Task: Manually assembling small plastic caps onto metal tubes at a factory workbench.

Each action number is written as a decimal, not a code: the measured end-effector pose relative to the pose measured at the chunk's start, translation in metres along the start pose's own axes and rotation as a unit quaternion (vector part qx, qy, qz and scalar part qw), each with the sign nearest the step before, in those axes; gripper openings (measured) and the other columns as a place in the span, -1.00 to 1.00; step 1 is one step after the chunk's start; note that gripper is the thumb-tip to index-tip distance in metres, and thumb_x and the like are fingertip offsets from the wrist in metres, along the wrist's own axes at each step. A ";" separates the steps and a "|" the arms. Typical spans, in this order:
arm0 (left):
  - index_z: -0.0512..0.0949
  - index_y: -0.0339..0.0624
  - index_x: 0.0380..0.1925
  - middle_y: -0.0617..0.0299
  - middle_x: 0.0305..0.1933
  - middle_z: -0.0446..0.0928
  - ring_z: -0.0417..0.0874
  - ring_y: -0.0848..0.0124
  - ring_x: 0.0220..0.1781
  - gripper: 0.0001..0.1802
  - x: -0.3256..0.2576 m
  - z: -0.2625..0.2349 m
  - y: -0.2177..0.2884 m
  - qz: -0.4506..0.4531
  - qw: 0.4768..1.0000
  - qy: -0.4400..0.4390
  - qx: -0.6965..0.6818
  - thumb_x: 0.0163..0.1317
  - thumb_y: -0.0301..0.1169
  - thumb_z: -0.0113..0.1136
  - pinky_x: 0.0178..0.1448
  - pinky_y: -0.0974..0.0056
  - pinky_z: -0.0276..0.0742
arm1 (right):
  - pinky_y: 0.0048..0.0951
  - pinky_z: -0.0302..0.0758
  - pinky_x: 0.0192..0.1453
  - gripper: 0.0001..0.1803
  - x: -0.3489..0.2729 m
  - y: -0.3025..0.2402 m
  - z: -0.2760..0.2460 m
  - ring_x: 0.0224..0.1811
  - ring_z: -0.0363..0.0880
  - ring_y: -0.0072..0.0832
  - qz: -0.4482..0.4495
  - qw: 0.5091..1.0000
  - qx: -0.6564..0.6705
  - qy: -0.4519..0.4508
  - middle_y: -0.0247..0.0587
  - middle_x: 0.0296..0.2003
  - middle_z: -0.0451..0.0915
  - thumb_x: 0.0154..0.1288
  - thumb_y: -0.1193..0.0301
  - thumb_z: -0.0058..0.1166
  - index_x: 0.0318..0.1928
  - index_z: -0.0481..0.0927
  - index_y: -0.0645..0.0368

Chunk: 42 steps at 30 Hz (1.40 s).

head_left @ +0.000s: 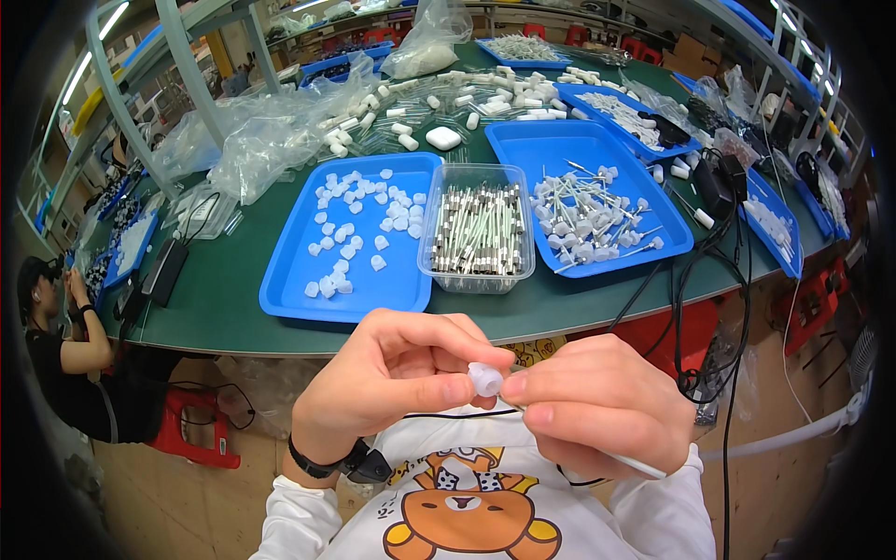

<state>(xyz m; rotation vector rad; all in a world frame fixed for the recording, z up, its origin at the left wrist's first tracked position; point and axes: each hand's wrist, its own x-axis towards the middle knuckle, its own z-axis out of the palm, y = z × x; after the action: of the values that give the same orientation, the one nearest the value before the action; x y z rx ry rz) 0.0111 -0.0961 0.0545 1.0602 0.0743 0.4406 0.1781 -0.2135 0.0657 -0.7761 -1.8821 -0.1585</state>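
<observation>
My left hand [392,373] pinches a small translucent white plastic cap [484,379] between thumb and fingertips. In my right hand [607,401] is a thin pale rod [639,465], whose far end sticks out below the fingers. Its other end points at the cap; whether it sits inside cannot be made out. Loose white caps [401,210] are scattered in the left blue tray [280,271]. A clear plastic box [476,283] beside it holds many thin rods with metal ends [476,229]. Capped rods [588,224] lie heaped in the right blue tray [515,140].
Clear tubes and white cylinders [485,98] cover the back of the green table [215,299], near crumpled plastic bags [271,140]. Black cables [686,308] hang over the right edge. Another person [70,345] sits at the left, by a red stool [201,429].
</observation>
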 end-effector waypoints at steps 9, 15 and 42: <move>0.54 -0.45 -0.24 0.01 -0.26 0.47 0.50 0.35 -0.25 -0.77 0.000 0.000 -0.001 -0.002 0.999 0.018 -0.028 0.05 -0.60 0.20 -0.15 0.37 0.41 | -0.38 0.49 -0.27 -0.73 0.000 0.011 0.001 -0.31 0.57 -0.26 0.009 1.000 0.023 -0.005 0.08 -0.22 0.57 -0.07 0.59 0.13 -0.26 0.53 0.42; 0.56 -0.44 -0.25 0.04 -0.29 0.47 0.50 0.37 -0.27 -0.80 0.000 0.000 -0.001 -0.005 0.999 0.028 -0.019 0.06 -0.64 0.18 -0.17 0.38 0.41 | -0.42 0.46 -0.28 -0.74 0.002 0.016 0.005 -0.32 0.56 -0.31 -0.009 1.000 0.002 -0.005 0.00 -0.26 0.59 -0.12 0.59 0.14 -0.31 0.55 0.41; 0.55 -0.32 -0.23 0.13 -0.33 0.58 0.59 0.38 -0.32 -0.70 0.003 0.011 -0.010 0.301 0.803 0.150 0.491 -0.05 -0.62 0.25 -0.24 0.39 0.48 | -0.49 0.49 -0.10 -0.80 -0.003 0.030 0.014 -0.24 0.56 -0.50 0.460 0.733 0.487 0.120 -0.07 -0.25 0.57 0.23 0.55 0.00 -0.13 0.44 0.38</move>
<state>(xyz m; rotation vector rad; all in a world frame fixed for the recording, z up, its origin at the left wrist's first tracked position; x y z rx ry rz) 0.0202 -0.1082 0.0516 2.0485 0.2713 1.2318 0.1851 -0.1852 0.0497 -0.7611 -0.8941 1.2092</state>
